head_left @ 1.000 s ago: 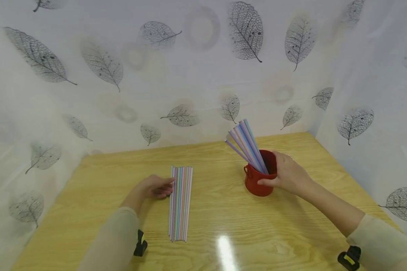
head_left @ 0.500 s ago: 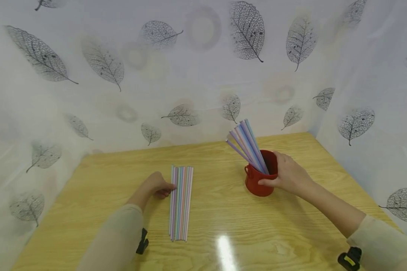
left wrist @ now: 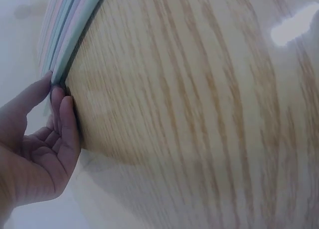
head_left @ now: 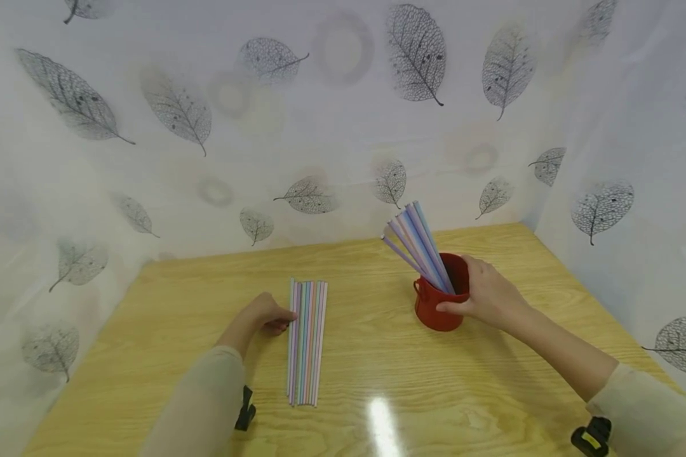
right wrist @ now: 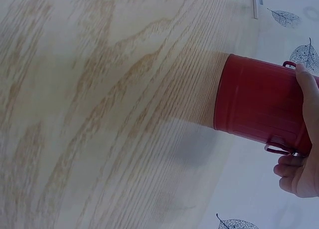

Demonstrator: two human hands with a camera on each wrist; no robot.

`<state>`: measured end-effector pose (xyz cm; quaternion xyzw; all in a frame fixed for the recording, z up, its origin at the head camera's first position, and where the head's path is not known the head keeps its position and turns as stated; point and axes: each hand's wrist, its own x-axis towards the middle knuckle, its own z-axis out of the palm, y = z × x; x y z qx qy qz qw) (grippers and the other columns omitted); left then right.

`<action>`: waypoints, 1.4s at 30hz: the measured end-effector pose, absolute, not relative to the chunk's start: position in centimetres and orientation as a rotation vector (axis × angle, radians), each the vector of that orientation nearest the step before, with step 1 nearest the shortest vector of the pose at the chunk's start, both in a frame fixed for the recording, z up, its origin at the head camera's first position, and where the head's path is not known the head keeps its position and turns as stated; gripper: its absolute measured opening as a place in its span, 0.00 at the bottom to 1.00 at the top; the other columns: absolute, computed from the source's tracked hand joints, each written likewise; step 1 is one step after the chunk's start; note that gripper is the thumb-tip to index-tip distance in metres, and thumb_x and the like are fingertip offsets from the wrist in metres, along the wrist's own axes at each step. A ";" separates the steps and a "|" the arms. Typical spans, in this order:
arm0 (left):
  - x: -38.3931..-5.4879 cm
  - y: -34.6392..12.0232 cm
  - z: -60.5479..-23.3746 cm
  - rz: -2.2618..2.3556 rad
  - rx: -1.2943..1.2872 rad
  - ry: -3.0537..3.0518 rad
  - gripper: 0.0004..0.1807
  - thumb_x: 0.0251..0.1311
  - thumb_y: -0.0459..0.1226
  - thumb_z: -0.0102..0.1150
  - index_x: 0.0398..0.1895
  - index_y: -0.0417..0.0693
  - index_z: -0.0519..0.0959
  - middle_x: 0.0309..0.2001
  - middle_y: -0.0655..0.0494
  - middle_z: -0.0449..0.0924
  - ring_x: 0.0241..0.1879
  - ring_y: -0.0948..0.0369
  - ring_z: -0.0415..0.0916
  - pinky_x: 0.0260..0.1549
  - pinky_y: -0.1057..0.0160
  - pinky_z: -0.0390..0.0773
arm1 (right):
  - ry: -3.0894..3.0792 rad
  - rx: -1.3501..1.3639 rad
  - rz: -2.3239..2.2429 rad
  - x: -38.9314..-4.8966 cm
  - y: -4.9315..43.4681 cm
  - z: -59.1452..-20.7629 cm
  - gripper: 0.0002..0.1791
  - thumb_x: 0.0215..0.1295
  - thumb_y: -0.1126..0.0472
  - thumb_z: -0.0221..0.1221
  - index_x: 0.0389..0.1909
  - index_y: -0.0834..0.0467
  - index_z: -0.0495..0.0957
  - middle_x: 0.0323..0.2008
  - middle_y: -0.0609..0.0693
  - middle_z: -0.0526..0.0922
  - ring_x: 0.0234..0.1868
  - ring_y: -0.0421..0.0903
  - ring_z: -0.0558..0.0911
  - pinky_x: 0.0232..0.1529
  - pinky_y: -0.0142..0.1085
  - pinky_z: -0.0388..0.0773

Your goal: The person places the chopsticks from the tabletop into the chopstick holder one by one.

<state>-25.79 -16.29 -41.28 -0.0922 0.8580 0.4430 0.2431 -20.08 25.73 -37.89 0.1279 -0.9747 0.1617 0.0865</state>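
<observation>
A flat row of pastel drinking straws [head_left: 309, 355] lies on the table, left of centre. My left hand [head_left: 264, 313] is at the row's left side, thumb and index finger pinching the edge straw partway along. In the left wrist view, the thumb lies over a pale green straw [left wrist: 75, 39] and the fingers of the left hand [left wrist: 42, 144] curl below it. To the right, a small red bucket [head_left: 437, 314] stands upright with a bundle of straws [head_left: 418, 244] leaning left inside. My right hand [head_left: 491, 293] grips its rim from the right, thumb in front.
The wooden table [head_left: 371, 343] ends at the back against a white leaf-print cloth [head_left: 343, 127], which also hangs at both sides. A small handle [right wrist: 279, 146] sticks out from the bucket's side. Black straps with cameras [head_left: 591, 437] sit on both wrists.
My left hand has slid a little nearer and to the right along the straw row, its thumb now lower on the edge straw. The right hand and bucket have stayed put.
</observation>
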 end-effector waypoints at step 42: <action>-24.7 -13.7 -41.2 2.099 -0.323 1.763 0.22 0.68 0.28 0.43 0.62 0.23 0.58 0.31 0.49 0.76 0.28 0.64 0.79 0.36 0.70 0.85 | -2.903 0.372 0.478 -19.9 25.7 -38.0 0.62 0.42 0.30 0.66 0.64 0.73 0.56 0.55 0.73 0.70 0.55 0.66 0.72 0.51 0.59 0.77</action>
